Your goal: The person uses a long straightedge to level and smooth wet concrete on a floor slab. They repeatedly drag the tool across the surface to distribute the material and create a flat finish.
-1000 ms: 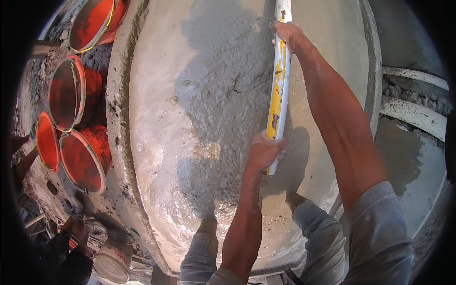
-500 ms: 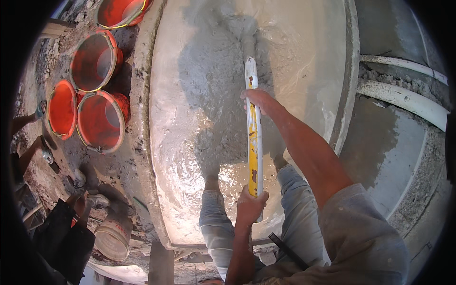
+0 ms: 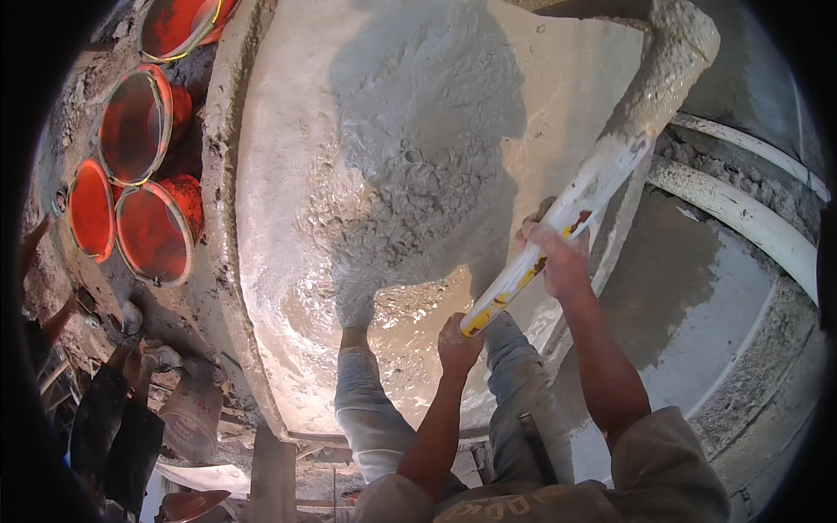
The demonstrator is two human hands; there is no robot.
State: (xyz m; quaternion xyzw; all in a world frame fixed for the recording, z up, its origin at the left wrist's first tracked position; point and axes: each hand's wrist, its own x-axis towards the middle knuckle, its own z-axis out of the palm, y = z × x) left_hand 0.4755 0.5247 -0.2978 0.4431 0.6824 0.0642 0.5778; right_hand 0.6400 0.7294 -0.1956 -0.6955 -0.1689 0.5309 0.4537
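Note:
I stand barelegged in wet grey cement (image 3: 427, 183) that fills a wide shallow trough. A white pole with worn yellow patches (image 3: 602, 179) slants up to the far right across my body. Wet cement coats its thick far end, which is raised over the trough's right rim. My left hand (image 3: 459, 346) is closed round the pole's near end. Farther up, my right hand (image 3: 561, 257) wraps round its middle, fingers curled about it.
Several orange-red buckets (image 3: 155, 235) stand left of the trough's raised rim (image 3: 224, 148). White pipes (image 3: 741, 200) run along the right. Lower left are another person's dark-clothed legs (image 3: 96, 427) beside a dirty bucket (image 3: 193, 418). More feet show at the far left edge.
The pole has swung from upright in the picture to a slant toward the right, and its far end has come up out of the cement. Both hands keep hold of it.

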